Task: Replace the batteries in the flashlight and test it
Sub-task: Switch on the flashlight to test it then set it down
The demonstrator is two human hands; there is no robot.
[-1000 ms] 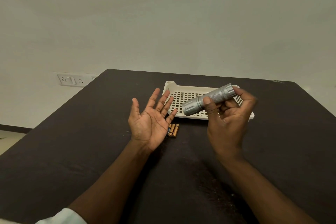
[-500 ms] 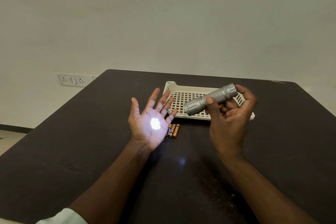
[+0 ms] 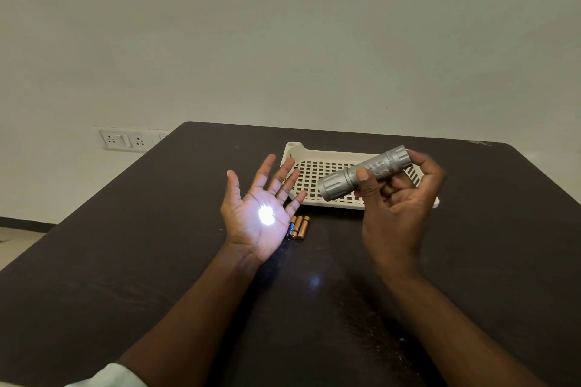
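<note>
Over the desk (image 3: 125, 261), right hand (image 3: 396, 207) grips the lit flashlight (image 3: 364, 173), beaming at 9 o'clock onto the left hand (image 3: 261, 214), palm flat open, batteries (image 3: 298, 227) just beside it.

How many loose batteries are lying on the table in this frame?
3, side by side on the table near the tray: a dark-ended one against the left hand, a middle one, a right one. The hand may hide more.

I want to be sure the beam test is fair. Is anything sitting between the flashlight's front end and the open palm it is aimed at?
Nothing visible does. The right hand grips the flashlight, its head aimed across open air at the left hand, where a bright spot lands. The batteries lie on the table below that gap.
</note>
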